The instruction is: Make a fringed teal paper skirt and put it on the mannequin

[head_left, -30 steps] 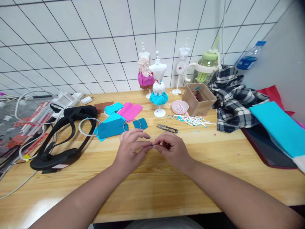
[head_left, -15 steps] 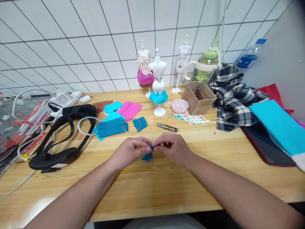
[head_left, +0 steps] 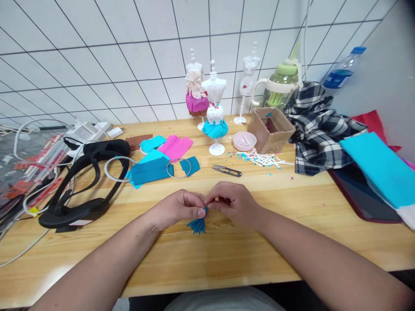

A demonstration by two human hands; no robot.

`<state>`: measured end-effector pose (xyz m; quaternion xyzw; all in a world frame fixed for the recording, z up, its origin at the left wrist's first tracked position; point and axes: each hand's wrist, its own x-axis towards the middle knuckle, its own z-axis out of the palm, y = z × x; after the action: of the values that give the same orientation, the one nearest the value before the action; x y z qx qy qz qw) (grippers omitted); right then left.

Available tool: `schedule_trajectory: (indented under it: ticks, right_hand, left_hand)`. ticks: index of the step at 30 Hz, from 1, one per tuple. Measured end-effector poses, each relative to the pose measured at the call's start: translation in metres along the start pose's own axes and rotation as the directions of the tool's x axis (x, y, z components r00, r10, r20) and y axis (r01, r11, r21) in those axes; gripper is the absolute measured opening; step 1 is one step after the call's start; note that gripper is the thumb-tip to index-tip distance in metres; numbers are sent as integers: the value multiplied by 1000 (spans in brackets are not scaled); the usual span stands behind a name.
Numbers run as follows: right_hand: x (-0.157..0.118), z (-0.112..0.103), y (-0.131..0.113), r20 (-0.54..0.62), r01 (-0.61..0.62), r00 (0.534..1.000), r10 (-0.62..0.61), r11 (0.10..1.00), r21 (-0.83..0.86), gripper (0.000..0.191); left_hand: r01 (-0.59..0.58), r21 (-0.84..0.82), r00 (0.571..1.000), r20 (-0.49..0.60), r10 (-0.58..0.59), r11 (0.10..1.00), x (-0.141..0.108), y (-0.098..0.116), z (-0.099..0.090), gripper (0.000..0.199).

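Low over the table's middle, my left hand (head_left: 181, 208) pinches a pleated teal crepe paper piece (head_left: 197, 225) at its gathered top. Its folds fan out below my thumb. The fingers of my right hand (head_left: 231, 203) are pinched together right beside that gathered top; whatever they hold is too small to make out. Beyond my hands lie thread snips (head_left: 227, 170), a small teal sheet (head_left: 191, 166) and a wire ring (head_left: 173, 176) that overlaps it. A miniature dress form (head_left: 215, 90) with a bright blue gathered skirt (head_left: 215, 128) stands farther back.
Two more dress forms stand behind. A pink dish (head_left: 244, 141), cardboard box (head_left: 272, 131), paper scraps (head_left: 261, 160) and green-lidded jug (head_left: 280, 86) are at back right, near a plaid cloth (head_left: 311, 129). A black headset (head_left: 87, 207), cables and coloured sheets (head_left: 151, 170) occupy the left.
The pleated piece has tilted and dropped slightly toward me, its fan spreading lower left. My right fingertips have shifted slightly left, above my left thumb.
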<state>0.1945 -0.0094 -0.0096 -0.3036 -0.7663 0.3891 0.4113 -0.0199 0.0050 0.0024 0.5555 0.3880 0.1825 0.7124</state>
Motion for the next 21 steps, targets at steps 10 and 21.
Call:
schedule_trajectory:
  ticks: [10, 21]
  right_hand:
    - [2, 4, 3, 112, -221, 972, 205, 962, 159, 20]
    - [5, 5, -3, -107, -277, 957, 268, 958, -78, 5]
  left_hand:
    - [16, 118, 1000, 6, -17, 993, 0, 2, -1, 25]
    - [-153, 565, 889, -280, 363, 811, 3, 4, 10, 18]
